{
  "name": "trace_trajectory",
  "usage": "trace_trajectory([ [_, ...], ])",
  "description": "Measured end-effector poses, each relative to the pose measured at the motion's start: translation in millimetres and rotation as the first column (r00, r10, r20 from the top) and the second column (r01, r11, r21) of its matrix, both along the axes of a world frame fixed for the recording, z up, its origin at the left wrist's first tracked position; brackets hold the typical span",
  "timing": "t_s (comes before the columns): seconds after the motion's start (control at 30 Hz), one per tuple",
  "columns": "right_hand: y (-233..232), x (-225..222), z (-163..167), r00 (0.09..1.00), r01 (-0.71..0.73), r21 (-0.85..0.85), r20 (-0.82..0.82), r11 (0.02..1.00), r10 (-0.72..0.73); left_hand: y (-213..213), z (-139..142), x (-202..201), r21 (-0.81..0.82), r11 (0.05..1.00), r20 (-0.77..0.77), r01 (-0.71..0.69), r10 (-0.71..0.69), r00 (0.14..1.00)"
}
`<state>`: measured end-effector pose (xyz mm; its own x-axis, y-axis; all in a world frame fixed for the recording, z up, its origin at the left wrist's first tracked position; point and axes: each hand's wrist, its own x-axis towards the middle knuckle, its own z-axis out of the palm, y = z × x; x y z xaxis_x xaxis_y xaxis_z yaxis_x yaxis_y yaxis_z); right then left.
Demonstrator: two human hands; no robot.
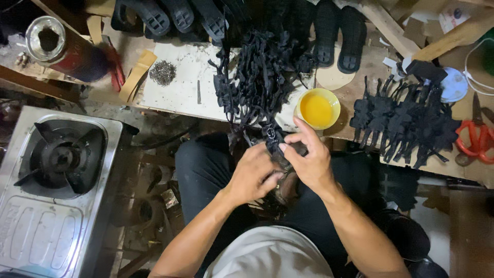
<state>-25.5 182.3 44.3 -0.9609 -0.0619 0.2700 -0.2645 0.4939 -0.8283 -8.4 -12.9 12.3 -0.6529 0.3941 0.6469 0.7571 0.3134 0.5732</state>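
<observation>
Gripping black strap piece [272, 136] | left hand [253, 175], right hand [307, 159] (both clenched) | beside yellow bowl [317, 108]

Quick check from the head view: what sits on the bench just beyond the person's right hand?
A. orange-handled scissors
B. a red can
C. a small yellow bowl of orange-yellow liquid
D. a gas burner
C: the yellow bowl stands on the bench just past the fingers of the right hand, beside the heap of black strap pieces.
</observation>
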Motion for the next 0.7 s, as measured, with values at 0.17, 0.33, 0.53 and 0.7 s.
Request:
trace_trajectory([
  [0.17, 13, 25, 0, 0.994, -0.101, -0.065, -0.041, 0.993, 0.099, -2, -40, -7, 0.611, 0.737, 0.738, -0.289, -0.399, 0.544],
  [0.33, 14, 33, -15, 0.96, -0.129, -0.398, 0.179, 0.908, 0.215, -6, -41, -10, 0.839, 0.432, 0.536, -0.331, -0.759, 0.368],
  [0.53, 19, 45, -18, 0.925, -0.1, -0.496, 0.273, 0.863, 0.264, -3, -27, -10, 0.89, 0.333, 0.445, -0.313, -0.789, 0.425],
  [0.7, 21, 47, -14, 0.832, 0.016, -0.695, 0.408, 0.719, 0.376, -5, -42, -10, 0.903, 0.32, 0.423, -0.286, -0.774, 0.471],
])
